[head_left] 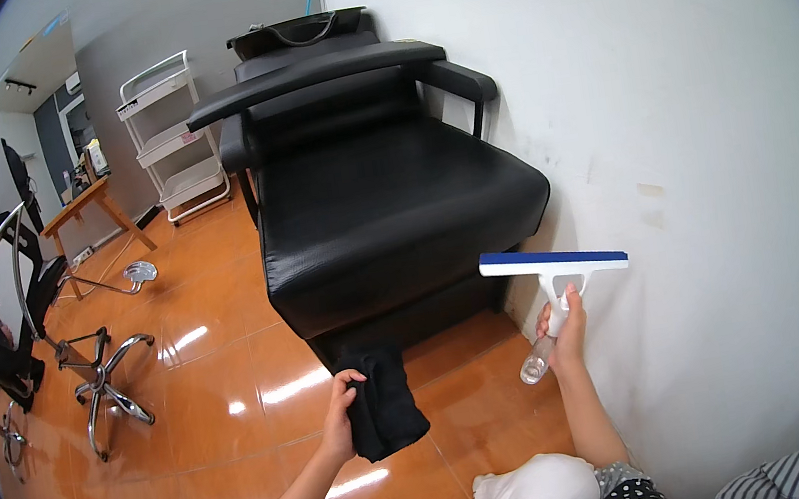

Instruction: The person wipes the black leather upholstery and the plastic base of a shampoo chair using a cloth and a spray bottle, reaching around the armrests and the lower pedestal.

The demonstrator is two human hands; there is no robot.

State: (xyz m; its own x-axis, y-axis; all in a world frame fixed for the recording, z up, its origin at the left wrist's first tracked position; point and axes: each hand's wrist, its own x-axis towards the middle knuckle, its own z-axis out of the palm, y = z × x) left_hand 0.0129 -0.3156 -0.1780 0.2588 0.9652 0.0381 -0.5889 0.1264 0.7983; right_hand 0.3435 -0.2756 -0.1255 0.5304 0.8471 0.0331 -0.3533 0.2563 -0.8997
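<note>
A folded black cloth (387, 410) is gripped along its left side by my left hand (340, 416). It hangs above the tiled floor, just before the base of a black padded salon shampoo chair (375, 177). My right hand (568, 326) is wrapped around the handle of a squeegee spray bottle. This squeegee (552, 262) has a white head with a blue edge strip, and its clear bottle (538, 361) points down below my fist. The squeegee head is held up near the chair's front right corner and the white wall (727, 206).
A black wash basin (303, 31) tops the chair's back, and a padded bar (316, 77) crosses its armrests. A white three-tier trolley (177, 142) stands behind, left. Farther left are a wheeled chrome chair base (105, 379) and a wooden table (79, 204). The orange tiled floor (225, 416) reflects light.
</note>
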